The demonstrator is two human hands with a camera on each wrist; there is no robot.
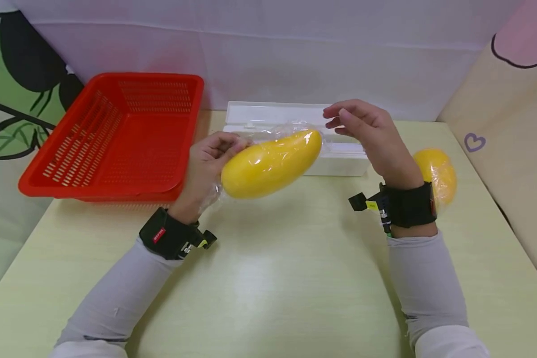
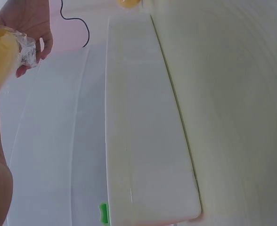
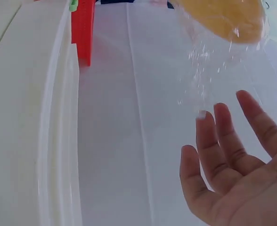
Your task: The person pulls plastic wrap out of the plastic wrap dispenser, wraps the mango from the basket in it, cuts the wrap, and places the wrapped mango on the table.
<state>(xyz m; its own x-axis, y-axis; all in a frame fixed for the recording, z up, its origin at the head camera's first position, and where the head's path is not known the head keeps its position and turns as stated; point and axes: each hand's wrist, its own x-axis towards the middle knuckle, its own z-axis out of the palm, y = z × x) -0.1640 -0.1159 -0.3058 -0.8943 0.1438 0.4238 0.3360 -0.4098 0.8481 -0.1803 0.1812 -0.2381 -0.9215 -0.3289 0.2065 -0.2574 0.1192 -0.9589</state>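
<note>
In the head view a yellow mango (image 1: 270, 166), wrapped in clear cling film (image 3: 202, 70), is held up above the table. My left hand (image 1: 212, 161) pinches it at its left end, fingers and thumb on the film. Just off the mango's right end is my right hand (image 1: 369, 134), with nothing in it. The right wrist view shows its fingers (image 3: 230, 146) spread and slightly bent, fingertips close to the loose film. Behind the mango lies a long white box (image 1: 340, 165) with its lid (image 1: 273, 112) raised.
At the left stands a red plastic basket (image 1: 130, 149) with slotted sides. A second yellow fruit (image 1: 443, 179), also in film, sits on the table (image 1: 268, 288) beyond the right wrist. A small green piece (image 2: 103, 213) shows on the white box. A pale cloth (image 1: 340, 59) hangs behind.
</note>
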